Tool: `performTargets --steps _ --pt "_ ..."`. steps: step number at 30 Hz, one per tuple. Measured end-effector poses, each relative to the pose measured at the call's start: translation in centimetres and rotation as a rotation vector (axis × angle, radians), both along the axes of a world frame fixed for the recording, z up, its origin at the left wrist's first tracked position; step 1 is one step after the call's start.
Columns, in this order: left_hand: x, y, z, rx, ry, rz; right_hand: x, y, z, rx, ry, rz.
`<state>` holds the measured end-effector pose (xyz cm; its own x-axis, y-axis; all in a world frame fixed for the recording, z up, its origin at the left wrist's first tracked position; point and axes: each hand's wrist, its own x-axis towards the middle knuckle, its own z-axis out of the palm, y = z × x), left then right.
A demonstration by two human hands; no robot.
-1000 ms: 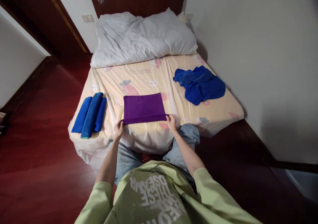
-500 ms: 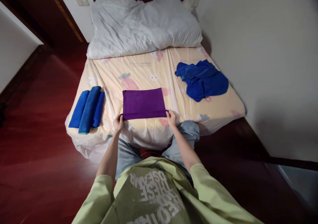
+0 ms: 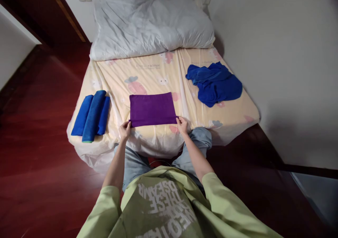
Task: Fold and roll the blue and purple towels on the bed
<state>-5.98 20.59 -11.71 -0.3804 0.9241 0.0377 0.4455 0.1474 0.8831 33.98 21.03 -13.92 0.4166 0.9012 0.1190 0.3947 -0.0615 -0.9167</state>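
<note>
A purple towel (image 3: 152,108), folded into a flat rectangle, lies near the front edge of the bed. Its near edge is turned over in a narrow strip. My left hand (image 3: 125,129) pinches the near left corner between thumb and fingers. At the near right corner, my right hand (image 3: 182,124) is closed on the cloth in the same way. To the left are several rolled blue towels (image 3: 94,115), one resting on top of the others. A crumpled heap of blue cloth (image 3: 215,85) lies on the right side of the bed.
The bed (image 3: 148,77) has a pale yellow sheet with carrot and rabbit prints. A white quilt or pillow (image 3: 153,23) is bunched at the headboard. A wall (image 3: 277,72) stands close on the right. Dark red floor (image 3: 39,136) runs along the left.
The view has shifted slightly. Both hands keep their hold on the purple towel's near corners, and the cloth shows almost no movement.
</note>
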Motion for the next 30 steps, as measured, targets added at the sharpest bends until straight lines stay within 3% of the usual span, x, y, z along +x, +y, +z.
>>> performTargets --steps 18,25,30 --pt "1.1 0.2 0.6 -0.053 0.159 0.052 0.2 1.1 -2.3 0.014 0.039 -0.008" --pt "1.3 0.3 0.7 -0.1 0.249 0.031 -0.2 1.0 -1.9 -0.002 -0.004 -0.055" --pt "2.5 0.3 1.2 -0.127 0.501 0.021 -1.2 1.1 -0.5 -0.081 -0.119 -0.127"
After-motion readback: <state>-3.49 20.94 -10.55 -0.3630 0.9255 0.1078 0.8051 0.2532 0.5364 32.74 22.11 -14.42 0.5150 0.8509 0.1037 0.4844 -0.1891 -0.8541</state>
